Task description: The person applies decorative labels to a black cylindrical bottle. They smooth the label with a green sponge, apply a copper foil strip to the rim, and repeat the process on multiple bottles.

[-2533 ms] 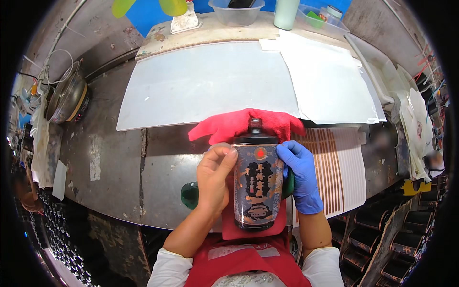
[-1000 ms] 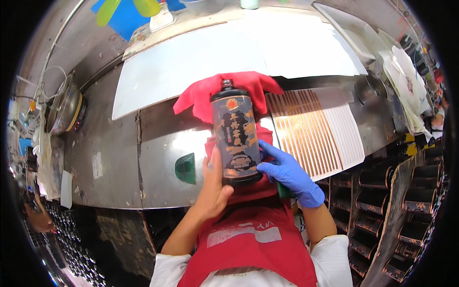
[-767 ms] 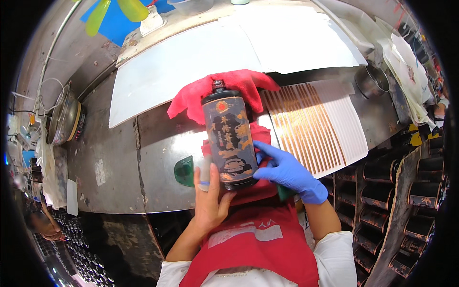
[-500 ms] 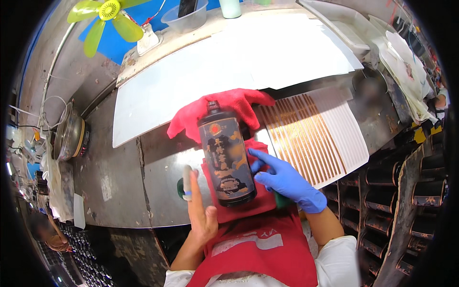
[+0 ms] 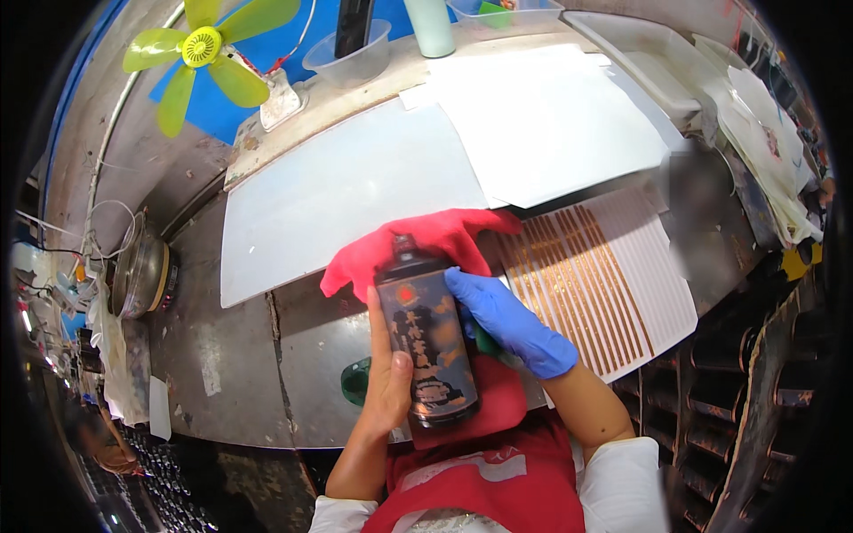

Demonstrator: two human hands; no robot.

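Right, dark bottle (image 5: 426, 346) sits over the near edge of the metal bench (image 5: 231, 373), lying back w/ its long axis running near-to-far: black cap pointing away toward the red cloth (image 5: 418, 244), base toward the person's chest. Label side faces up. Left hand (image 5: 386, 382), bare, cups the bottle's left flank, thumb up along the side, fingers curled under & out of sight, so a closed hold on it. Right hand (image 5: 506, 320), blue glove, lies on the bottle's right shoulder, fingers stretched fairly flat, tips on the glass near the top. More red cloth under the bottle's base. Ribbed white-and-copper panel (image 5: 604, 284) just right of the bottle; green item (image 5: 357, 380) peeks out left of it.
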